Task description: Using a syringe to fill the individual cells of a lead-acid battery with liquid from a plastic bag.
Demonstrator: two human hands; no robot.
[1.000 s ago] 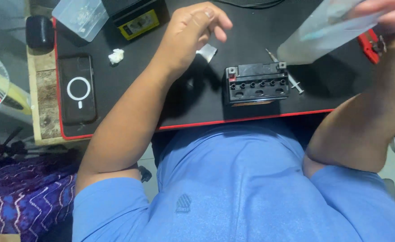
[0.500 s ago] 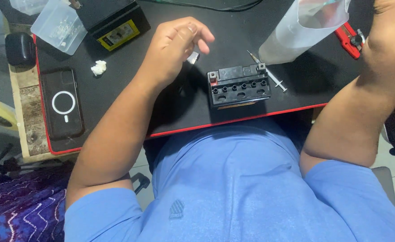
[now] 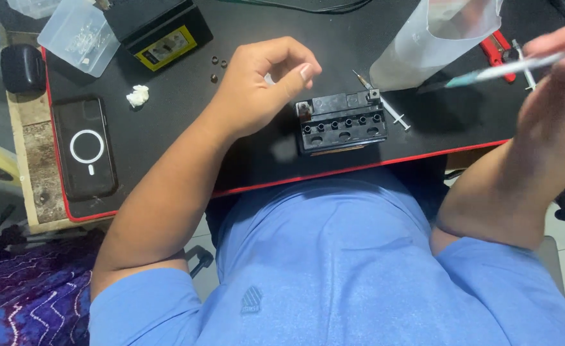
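A small black battery (image 3: pixel 341 122) with a row of open filler holes lies near the front edge of the black mat (image 3: pixel 257 160). My left hand (image 3: pixel 260 86) hovers just left of it. Its fingers are curled, the thumb meets the fingertips, and I see nothing held. A small pale piece (image 3: pixel 269 79) lies on the mat under the hand. My right hand (image 3: pixel 558 70), blurred, is raised at the right and grips a thin syringe (image 3: pixel 497 72) with a teal section. A second syringe (image 3: pixel 385 102) lies on the mat behind the battery.
A clear plastic jug (image 3: pixel 436 38) stands behind the battery, with red pliers (image 3: pixel 495 48) to its right. On the left are a phone (image 3: pixel 85 147), a white wad (image 3: pixel 137 96), small dark caps (image 3: pixel 217 64), a larger black battery with a yellow label (image 3: pixel 160 29), a clear box (image 3: pixel 77 35) and a black case (image 3: pixel 23 67).
My right hand has let go of the clear jug and now holds up a syringe. My left hand has curled its fingers closer beside the battery.
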